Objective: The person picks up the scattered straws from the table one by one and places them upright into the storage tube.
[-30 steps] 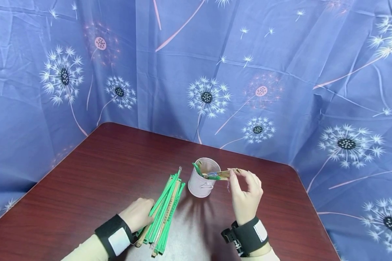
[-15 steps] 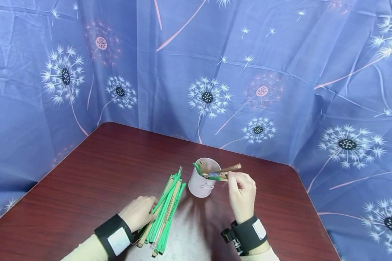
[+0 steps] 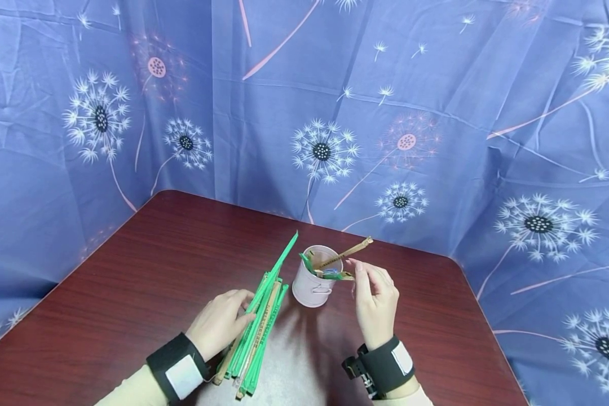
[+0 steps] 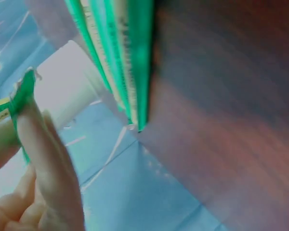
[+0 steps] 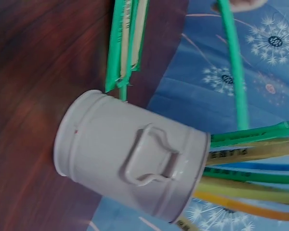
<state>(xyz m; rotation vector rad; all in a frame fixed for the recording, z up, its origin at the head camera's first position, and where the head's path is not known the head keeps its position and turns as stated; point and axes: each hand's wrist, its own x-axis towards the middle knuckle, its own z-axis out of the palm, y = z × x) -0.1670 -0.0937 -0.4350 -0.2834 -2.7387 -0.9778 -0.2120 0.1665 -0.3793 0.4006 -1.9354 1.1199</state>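
My left hand (image 3: 220, 321) pinches one green-wrapped straw (image 3: 286, 251) between thumb and fingers; it points up and away above a pile of green and tan paper-wrapped straws (image 3: 261, 332) on the table. In the left wrist view the pinched straw (image 4: 24, 91) shows at the fingertips. A small pale pink bucket (image 3: 304, 290) with a wire-like handle stands right of the pile. Several straws (image 5: 250, 154), green, tan, blue and orange, stick out of it. One tan straw (image 3: 352, 251) leans toward the back right. My right hand (image 3: 378, 299) has its fingertips right at the straw ends beside the rim.
The dark red wooden table (image 3: 182, 242) has rounded back corners. A blue curtain (image 3: 264, 129) with dandelion prints hangs behind and on both sides. Black bands are strapped round both wrists.
The tan straw has left the right fingers and leans in the bucket. My left hand has moved up and right, lifting a green straw from the pile.
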